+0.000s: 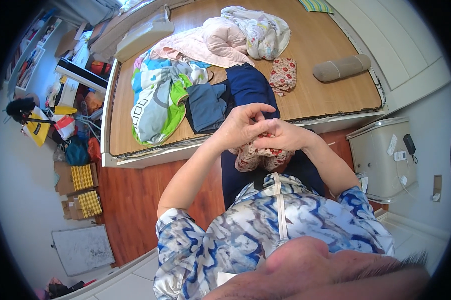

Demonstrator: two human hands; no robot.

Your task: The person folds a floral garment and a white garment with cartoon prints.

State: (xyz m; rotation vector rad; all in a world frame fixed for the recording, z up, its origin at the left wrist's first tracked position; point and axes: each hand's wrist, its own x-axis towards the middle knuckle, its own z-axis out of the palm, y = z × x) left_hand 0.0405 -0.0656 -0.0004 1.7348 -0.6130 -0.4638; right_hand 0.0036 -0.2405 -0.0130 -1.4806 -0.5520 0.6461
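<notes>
My left hand (pixel 241 125) and my right hand (pixel 284 136) meet in front of my body, with fingers bent and fingertips together. Both are closed on a cream cloth with red flowers (pixel 250 159), which hangs below them over my lap. The exact pinch of the left fingers is partly hidden. A matching red-flowered cloth piece (pixel 283 75) lies on the bed mat (pixel 310 95) beyond my hands. Beside it are folded dark blue clothing (pixel 249 86) and a folded grey-blue garment (pixel 206 106).
A green, white and grey quilt (pixel 155 110), pink bedding (pixel 190 44) and a patterned quilt (pixel 258 32) cover the bed's left and far parts. A bolster (pixel 342 68) lies at right. A beige cabinet (pixel 378 160) holds small devices. Bags (pixel 76 150) and boxes crowd the left wall.
</notes>
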